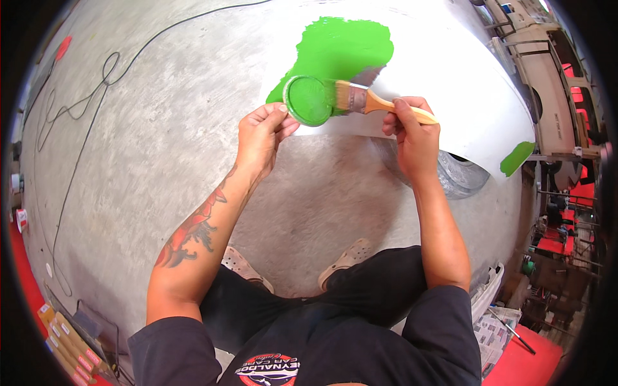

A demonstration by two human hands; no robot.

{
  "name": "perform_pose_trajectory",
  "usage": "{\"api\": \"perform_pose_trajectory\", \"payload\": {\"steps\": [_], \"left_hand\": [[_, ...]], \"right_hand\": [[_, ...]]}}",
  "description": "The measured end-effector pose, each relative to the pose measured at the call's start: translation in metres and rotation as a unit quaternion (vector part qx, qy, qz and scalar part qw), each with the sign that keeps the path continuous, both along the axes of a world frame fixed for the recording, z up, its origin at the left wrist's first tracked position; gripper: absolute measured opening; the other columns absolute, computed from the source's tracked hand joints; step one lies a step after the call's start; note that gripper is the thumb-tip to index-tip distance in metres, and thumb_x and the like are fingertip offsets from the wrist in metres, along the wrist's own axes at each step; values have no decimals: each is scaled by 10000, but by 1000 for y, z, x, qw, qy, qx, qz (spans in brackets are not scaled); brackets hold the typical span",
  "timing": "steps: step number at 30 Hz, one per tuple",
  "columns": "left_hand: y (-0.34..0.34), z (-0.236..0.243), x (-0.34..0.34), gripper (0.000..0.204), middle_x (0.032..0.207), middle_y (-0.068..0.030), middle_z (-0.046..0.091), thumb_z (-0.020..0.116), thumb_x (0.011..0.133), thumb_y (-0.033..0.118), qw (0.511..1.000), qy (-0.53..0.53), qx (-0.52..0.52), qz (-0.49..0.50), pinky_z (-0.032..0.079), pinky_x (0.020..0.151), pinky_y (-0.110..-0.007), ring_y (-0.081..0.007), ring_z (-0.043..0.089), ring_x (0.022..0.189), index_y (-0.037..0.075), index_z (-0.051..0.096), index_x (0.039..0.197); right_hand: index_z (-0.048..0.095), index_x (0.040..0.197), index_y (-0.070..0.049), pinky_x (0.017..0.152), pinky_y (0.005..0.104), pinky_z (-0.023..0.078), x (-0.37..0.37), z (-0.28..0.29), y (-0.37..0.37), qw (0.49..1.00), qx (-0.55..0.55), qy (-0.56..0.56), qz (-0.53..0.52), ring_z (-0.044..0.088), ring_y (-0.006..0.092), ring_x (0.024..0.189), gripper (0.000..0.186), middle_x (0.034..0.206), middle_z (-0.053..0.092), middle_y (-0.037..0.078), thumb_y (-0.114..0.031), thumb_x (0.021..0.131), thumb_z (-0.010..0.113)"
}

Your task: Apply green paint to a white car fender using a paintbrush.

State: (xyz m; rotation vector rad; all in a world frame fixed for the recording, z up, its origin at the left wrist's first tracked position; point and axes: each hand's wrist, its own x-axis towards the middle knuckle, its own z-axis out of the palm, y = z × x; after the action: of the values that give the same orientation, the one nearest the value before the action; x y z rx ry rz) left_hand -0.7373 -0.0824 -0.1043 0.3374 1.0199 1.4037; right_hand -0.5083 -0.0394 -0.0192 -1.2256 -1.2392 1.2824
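My left hand grips a round lid coated with wet green paint by its edge. My right hand holds a wooden-handled paintbrush, its bristles at the lid's right side over the green. Behind both is a white curved vehicle panel with a large irregular green patch and a smaller green patch near its right end. A grey tyre or wheel shape shows under the panel's lower edge, partly hidden by my right arm.
A black cable loops over the concrete floor at left. Cardboard boxes sit at lower left. Metal frames and parts line the right edge. Newspaper and a red surface are at lower right.
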Motion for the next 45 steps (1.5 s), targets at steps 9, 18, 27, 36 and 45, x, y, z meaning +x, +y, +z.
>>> {"api": "perform_pose_trajectory", "payload": {"steps": [9,18,27,36,45], "left_hand": [[-4,2,-10,177,975,-151,666,492,959,76,997,-57,28,-35,559,834,-310,-198,671,884,-57,598,1008],[-5,4,-28,174,1001,-174,651,481,962,75,996,-67,58,-14,552,892,-342,-232,659,948,-62,583,994],[-7,4,-35,162,1101,-148,607,488,962,113,995,-47,73,-39,484,972,-339,-222,595,1071,-14,537,1049],[-10,0,-35,140,1076,-157,625,469,970,77,998,-32,46,-23,507,956,-345,-236,619,1046,-16,568,1001],[-6,6,-21,155,923,-83,651,530,959,103,999,23,18,-24,549,801,-265,-140,644,843,-29,602,998]], "right_hand": [[626,957,10,652,287,501,26,1,13,949,215,-230,-34,630,174,707,193,800,642,86,-176,903,621],[601,962,-35,629,381,516,22,-53,-15,775,416,-454,143,606,301,727,212,834,598,126,-35,764,676],[614,1018,-31,626,366,511,24,-29,8,766,450,-455,67,611,284,738,254,852,604,127,-20,771,674],[611,997,-21,592,294,487,13,-10,-27,917,256,-302,44,585,149,681,156,778,620,63,-148,906,616],[658,961,-33,589,252,468,-6,29,-9,925,226,-268,147,595,109,690,163,812,643,52,-176,885,671]]}}
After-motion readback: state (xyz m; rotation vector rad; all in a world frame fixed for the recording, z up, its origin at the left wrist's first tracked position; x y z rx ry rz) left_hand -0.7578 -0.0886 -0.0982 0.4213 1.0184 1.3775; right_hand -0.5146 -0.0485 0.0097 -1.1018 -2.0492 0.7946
